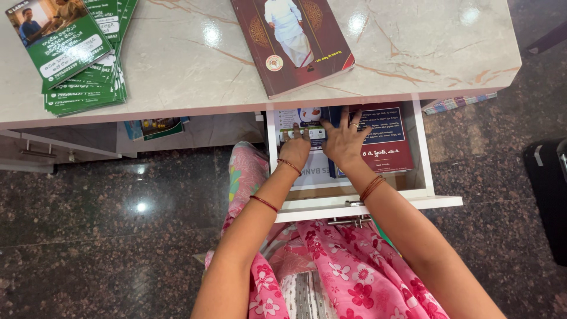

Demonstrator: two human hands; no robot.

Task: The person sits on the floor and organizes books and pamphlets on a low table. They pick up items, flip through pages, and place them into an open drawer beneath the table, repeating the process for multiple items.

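Both my hands reach into an open white drawer [426,177] under a marble desk top. My left hand [295,147] rests with bent fingers on a small white-and-blue booklet [302,127] at the drawer's back left. My right hand [344,142] lies flat with spread fingers on a dark blue book, beside a maroon book [387,139] on the right side of the drawer. A ring sits on one right finger, and red bangles circle both wrists. Neither hand has lifted anything.
On the marble desk top [189,59] lie a stack of green leaflets [77,53] at the left and a maroon book with a figure in white [292,41] in the middle. The floor is dark granite. A black object [549,195] stands at the right edge.
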